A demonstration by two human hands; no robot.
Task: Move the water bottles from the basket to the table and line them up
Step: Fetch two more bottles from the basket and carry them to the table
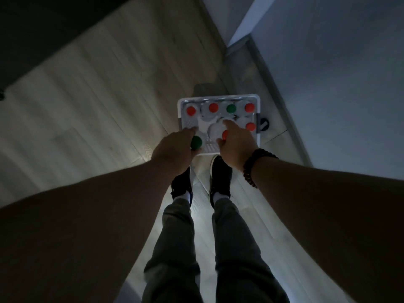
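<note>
A white basket point(219, 97) stands on the floor in front of my feet, holding several upright water bottles seen from above. Along its far side stand bottles with red caps point(191, 110) and one with a green cap point(231, 108). My left hand point(175, 149) is wrapped around a green-capped bottle point(196, 142) at the basket's near left corner. My right hand point(236, 143) closes around a red-capped bottle point(224, 134) near the middle front. Another red-capped bottle point(250, 126) stands at the right side. The bottle bodies are mostly hidden.
The room is dim. Light wooden floor point(87, 95) spreads left of the basket. A pale wall with a grey skirting board point(277, 95) runs along the right. My dark shoes point(220, 178) stand just short of the basket. A dark shape point(43, 29) fills the upper left.
</note>
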